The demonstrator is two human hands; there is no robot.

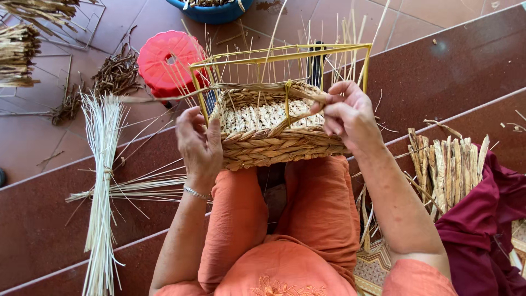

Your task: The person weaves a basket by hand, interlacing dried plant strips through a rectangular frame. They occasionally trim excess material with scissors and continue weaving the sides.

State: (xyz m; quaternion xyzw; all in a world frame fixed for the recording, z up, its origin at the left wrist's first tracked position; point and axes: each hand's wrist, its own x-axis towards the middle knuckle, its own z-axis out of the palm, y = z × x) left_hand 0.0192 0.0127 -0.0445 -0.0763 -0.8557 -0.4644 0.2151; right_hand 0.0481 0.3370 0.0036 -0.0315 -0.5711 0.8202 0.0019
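Left hand (pixel 200 143) grips the woven basket (pixel 268 143) at its left corner. Right hand (pixel 344 112) pinches a braided strand (pixel 263 87) at the basket's right rim. Keep the strand taut against the yellow wire frame (pixel 285 55).

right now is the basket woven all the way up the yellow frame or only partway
Only partway. The basket has braided rows low down, while the yellow frame and thin upright canes stand bare above them. The right hand pinches the working strand.
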